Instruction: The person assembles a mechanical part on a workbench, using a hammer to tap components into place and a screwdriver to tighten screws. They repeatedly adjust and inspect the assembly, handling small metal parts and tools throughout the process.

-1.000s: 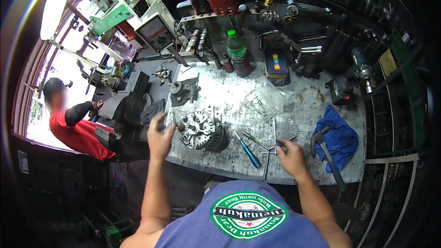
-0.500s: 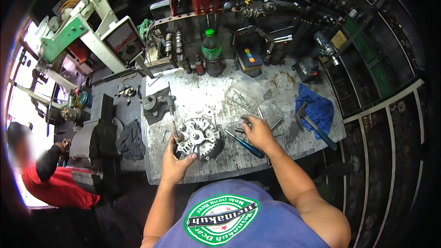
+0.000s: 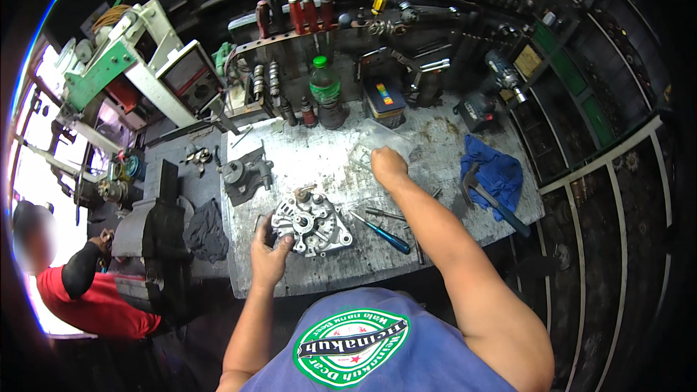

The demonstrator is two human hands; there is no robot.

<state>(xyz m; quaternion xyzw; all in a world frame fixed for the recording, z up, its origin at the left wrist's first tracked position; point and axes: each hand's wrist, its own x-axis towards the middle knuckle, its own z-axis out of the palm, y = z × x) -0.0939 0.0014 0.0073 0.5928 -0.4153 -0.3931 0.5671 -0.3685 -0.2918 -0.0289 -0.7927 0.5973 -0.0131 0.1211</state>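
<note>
A round grey metal alternator housing (image 3: 314,222) lies on the worn metal workbench (image 3: 435,145). My left hand (image 3: 269,252) rests on its near left edge, fingers curled against it. My right hand (image 3: 388,165) reaches further back over the bench, fingers closed around small clear or metal pieces lying there; what it grips I cannot make out. A blue-handled screwdriver (image 3: 384,236) and other slim tools lie just right of the housing, under my right forearm.
A hammer (image 3: 488,199) lies on a blue rag (image 3: 496,171) at the bench's right end. A green bottle (image 3: 324,83), a small box (image 3: 386,96) and tool racks line the back. A bench vise (image 3: 157,236) stands left. A person in red (image 3: 80,297) is at far left.
My left hand has settled onto the housing's near edge. My right hand has moved from the tools beside the housing back toward the middle of the bench.
</note>
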